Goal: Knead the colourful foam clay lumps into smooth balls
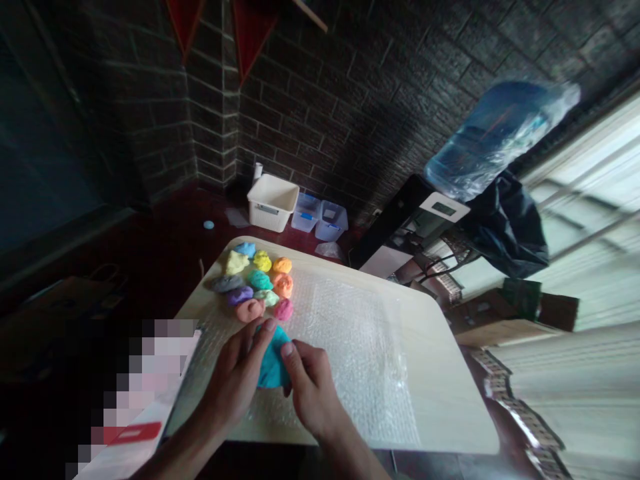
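A flattened piece of teal modelling clay is held between both hands above the table's near side. My left hand grips its left edge, thumb on top and pointing away from me. On the other side my right hand pinches the right edge between thumb and fingers. Just beyond the hands lie several lumps of clay in different colours, among them a reddish-brown lump, a pink lump, a purple lump and a green-teal lump. The fingers under the clay are mostly hidden.
Bubble wrap covers much of the pale table. Past the far edge stand a white basket and clear plastic bins. A water dispenser with a large blue bottle is at the right. Blurred blocks cover the lower left.
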`<state>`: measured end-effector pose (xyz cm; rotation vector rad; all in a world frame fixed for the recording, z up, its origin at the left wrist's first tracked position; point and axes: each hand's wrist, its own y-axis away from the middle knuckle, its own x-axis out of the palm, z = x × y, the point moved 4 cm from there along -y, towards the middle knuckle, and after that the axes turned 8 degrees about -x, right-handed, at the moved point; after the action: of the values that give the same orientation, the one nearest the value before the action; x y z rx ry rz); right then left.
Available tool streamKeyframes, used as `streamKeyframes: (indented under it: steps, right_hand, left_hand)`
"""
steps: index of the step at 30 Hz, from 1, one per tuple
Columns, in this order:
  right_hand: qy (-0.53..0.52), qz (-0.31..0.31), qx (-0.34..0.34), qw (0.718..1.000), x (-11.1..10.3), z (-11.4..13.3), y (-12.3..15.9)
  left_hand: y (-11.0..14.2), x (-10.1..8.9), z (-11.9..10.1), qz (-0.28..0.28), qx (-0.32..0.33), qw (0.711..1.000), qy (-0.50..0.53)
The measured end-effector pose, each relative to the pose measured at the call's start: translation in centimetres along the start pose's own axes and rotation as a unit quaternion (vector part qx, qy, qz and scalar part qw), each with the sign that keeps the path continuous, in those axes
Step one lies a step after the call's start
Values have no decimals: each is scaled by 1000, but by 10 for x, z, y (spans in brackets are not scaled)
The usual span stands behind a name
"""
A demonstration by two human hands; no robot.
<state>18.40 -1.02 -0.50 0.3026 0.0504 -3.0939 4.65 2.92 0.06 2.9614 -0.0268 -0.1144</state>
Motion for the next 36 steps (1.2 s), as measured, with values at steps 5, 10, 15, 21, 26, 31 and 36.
streamKeyframes:
  steps: [5, 10, 15, 21, 26, 31, 36]
  right_hand:
    - [-78, -55, 77, 992, 7, -17, 4]
    - [49, -120, -17, 991, 6, -10, 0]
    - [88, -112, -28, 989, 2, -7, -1]
    - [11, -68, 38, 997, 2, -5, 2]
    - [-21, -52, 33, 998, 4, 2, -2]
    - [-66, -155, 4, 986, -6, 0, -3]
    - [1, -144, -88, 986, -25, 5, -7]
  left_hand:
    - [2, 5, 1, 4, 106, 984, -141]
    - [6, 11, 2, 3, 152, 975, -163]
    - [6, 11, 1, 4, 104, 988, -112]
    - [6, 11, 0, 31, 95, 989, -109]
    - [6, 12, 4, 37, 39, 998, -18]
    - [6, 21, 5, 135, -18, 985, 105]
    - [1, 17, -2, 126, -10, 984, 129]
